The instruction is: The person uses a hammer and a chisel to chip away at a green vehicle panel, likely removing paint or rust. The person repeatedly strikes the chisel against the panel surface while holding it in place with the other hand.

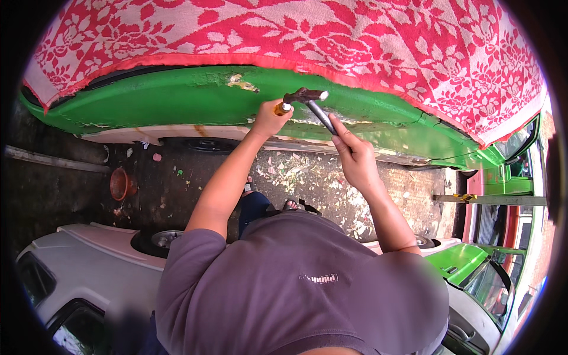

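My left hand point(272, 120) is closed around a tool with a yellow handle point(282, 109), held against the green vehicle body point(177, 97); the blade is hidden, so its kind does not show. In my right hand point(357, 158) is a hammer point(321, 116), gripped by its grey handle. The hammer's dark head is right by the handle's end; whether they touch I cannot tell. Above both hands, a patch of chipped paint point(243, 83) shows pale filler on the green panel. More bare, flaked metal lies along the panel's lower part, right of my left hand.
A red and pink floral cloth point(331, 41) drapes over the vehicle's upper part. Paint flakes point(307, 171) litter the ground. An orange-red bucket point(119, 184) lies to the left, below a metal pole point(56, 158). Behind me stands a white and green vehicle point(100, 266).
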Tool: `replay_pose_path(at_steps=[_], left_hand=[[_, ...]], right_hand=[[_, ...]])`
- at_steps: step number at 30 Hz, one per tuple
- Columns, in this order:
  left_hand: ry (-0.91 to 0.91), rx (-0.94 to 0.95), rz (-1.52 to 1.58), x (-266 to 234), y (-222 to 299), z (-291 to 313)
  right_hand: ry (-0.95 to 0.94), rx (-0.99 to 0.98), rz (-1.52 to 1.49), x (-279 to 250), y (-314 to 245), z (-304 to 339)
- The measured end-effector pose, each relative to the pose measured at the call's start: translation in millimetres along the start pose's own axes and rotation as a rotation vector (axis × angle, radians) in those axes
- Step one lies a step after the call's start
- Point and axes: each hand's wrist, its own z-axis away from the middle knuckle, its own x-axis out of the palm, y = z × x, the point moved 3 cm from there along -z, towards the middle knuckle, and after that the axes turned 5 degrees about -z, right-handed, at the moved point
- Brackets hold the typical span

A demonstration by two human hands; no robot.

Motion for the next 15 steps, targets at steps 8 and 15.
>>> replay_pose_path(at_steps=[8,15], left_hand=[[0.055,0.037,0.095,2.8,7.6,3.4],[0.043,-0.056,0.105,-13.3,-9.9,-10.0]], right_hand=[[-0.045,0.045,-0.004,6.2,1.8,-11.0],[-0.055,0.051,0.002,7.0,-1.9,-21.4]])
